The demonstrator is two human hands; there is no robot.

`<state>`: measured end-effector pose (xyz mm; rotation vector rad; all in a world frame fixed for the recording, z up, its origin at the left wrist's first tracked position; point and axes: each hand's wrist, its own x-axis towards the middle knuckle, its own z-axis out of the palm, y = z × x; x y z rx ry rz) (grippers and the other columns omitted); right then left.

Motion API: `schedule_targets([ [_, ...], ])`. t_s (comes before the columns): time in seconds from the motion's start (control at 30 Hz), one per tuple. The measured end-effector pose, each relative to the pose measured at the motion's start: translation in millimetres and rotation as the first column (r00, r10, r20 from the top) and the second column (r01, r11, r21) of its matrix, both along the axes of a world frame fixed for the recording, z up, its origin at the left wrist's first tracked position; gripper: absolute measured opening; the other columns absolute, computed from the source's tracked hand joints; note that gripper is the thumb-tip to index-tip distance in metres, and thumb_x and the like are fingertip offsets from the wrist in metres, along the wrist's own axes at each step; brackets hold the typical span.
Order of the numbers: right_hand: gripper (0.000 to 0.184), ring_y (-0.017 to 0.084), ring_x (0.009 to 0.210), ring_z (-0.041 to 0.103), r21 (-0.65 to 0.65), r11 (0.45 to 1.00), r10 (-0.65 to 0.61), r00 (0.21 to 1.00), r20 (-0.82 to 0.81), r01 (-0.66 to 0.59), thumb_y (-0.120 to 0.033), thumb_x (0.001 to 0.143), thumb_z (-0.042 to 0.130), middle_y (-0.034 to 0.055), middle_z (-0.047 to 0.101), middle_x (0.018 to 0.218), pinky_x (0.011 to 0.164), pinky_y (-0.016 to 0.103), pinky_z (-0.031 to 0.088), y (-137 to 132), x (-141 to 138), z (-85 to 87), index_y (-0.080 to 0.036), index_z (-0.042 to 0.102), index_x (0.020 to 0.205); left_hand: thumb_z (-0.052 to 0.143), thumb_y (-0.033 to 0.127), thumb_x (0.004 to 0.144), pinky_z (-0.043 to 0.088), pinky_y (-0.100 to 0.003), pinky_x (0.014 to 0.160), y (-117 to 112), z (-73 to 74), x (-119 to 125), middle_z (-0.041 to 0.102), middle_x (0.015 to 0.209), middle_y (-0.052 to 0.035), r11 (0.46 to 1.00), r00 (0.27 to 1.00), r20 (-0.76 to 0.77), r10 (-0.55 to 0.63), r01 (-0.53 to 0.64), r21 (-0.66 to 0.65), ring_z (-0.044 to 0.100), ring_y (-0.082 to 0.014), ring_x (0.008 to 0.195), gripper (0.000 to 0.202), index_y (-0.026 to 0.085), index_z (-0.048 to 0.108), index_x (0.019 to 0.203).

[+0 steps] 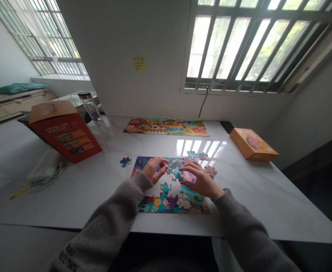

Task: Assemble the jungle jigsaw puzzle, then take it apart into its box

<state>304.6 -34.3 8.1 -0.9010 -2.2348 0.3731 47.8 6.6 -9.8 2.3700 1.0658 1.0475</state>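
A partly assembled jigsaw puzzle (184, 204) lies in front of me, with a white rabbit and plants along its near edge and a bare gap in its middle. Over its left part is my left hand (155, 170), thumb and forefinger curved and apart, nothing visible between them. My right hand (201, 180) hovers at the right part, fingers spread, the tips beside a teal puzzle piece (177, 174); whether they touch it I cannot tell. Another teal piece (166, 190) sits below the gap. My hands cover some of the picture.
Loose pieces lie around: a dark blue piece (125, 162) left, a pinkish piece (211, 171) right, others behind. A finished long puzzle (166, 127) rests near the wall. A red box (69, 136), a charger with cable (45, 168), a glass bottle (91, 107) and an orange box (252, 144) flank the workspace.
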Motion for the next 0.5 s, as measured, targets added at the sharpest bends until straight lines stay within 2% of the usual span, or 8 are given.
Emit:
schedule_targets([
  [0.13, 0.028, 0.025, 0.106, 0.056, -0.037, 0.999, 0.04, 0.995, 0.087, -0.037, -0.031, 0.088, 0.07, 0.0071, 0.066, 0.109, 0.094, 0.044, 0.05, -22.3, 0.1, -5.5, -0.028, 0.067, 0.116, 0.052, 0.026, 0.093, 0.05, -0.034, 0.079, -26.1, 5.5, 0.6, 0.063, 0.088, -0.0063, 0.997, 0.997, -0.037, -0.07, 0.071, 0.036, 0.06, -0.019, 0.083, 0.014, 0.018, 0.065, 0.094],
  [0.23, 0.023, 0.025, 0.104, 0.056, -0.042, 0.998, 0.042, 0.994, 0.105, -0.038, -0.03, 0.088, 0.07, 0.0069, 0.066, 0.107, 0.092, 0.043, 0.051, -33.9, -1.3, -14.4, -0.029, 0.069, 0.111, 0.051, 0.014, 0.089, 0.052, -0.035, 0.084, -47.2, -3.8, 0.6, 0.063, 0.092, -0.0064, 0.989, 0.984, -0.109, -0.143, 0.147, 0.03, 0.06, -0.0201, 0.088, 0.016, 0.02, 0.066, 0.091],
  [0.3, 0.022, 0.025, 0.105, 0.056, -0.046, 0.999, 0.033, 0.992, 0.124, -0.027, -0.03, 0.088, 0.07, 0.0073, 0.065, 0.109, 0.093, 0.043, 0.051, -37.9, -2.4, -20.5, -0.029, 0.07, 0.11, 0.049, 0.007, 0.084, 0.052, -0.036, 0.087, -58.5, -12.5, -0.4, 0.064, 0.093, -0.0061, 0.988, 0.98, -0.135, -0.149, 0.153, 0.019, 0.059, -0.0211, 0.092, 0.022, 0.021, 0.065, 0.09],
  [0.5, 0.024, 0.026, 0.107, 0.055, -0.045, 0.999, 0.017, 0.982, 0.188, -0.009, -0.032, 0.088, 0.071, 0.0076, 0.065, 0.111, 0.097, 0.044, 0.05, -38.7, -4.2, -29.8, -0.029, 0.071, 0.112, 0.049, 0.007, 0.087, 0.052, -0.037, 0.091, -75.0, -25.9, -1.6, 0.066, 0.1, -0.0075, 0.993, 0.981, -0.16, -0.111, 0.116, 0.02, 0.056, -0.022, 0.098, 0.023, 0.02, 0.064, 0.1],
])
